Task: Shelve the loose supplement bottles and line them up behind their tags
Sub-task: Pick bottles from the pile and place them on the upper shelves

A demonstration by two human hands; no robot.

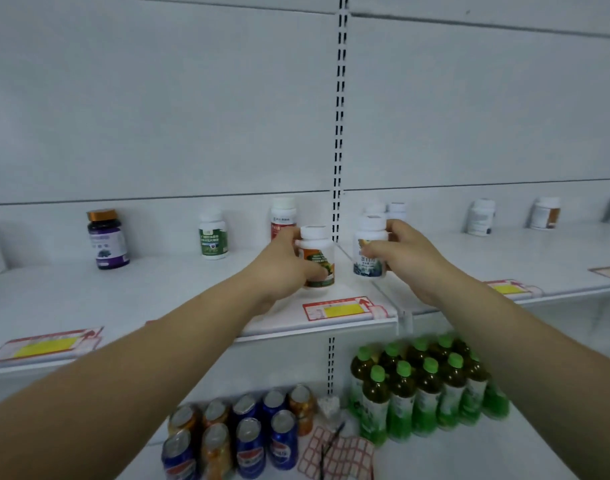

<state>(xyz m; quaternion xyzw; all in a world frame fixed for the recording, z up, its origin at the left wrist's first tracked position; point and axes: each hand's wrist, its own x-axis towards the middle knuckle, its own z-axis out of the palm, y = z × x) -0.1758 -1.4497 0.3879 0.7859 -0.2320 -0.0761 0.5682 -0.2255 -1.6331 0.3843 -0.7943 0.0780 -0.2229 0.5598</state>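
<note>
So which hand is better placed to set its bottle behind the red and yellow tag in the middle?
Left. The left hand holds the orange bottle directly behind that tag; the right hand is past the divider.

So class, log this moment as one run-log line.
left hand: holds orange-label bottle | right hand: holds blue-label bottle | shelf: both bottles near price tag

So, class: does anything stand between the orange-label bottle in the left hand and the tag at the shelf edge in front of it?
Nothing visible does. The left hand holds the orange-label bottle on the shelf, and bare shelf runs from it to the tag.
</note>
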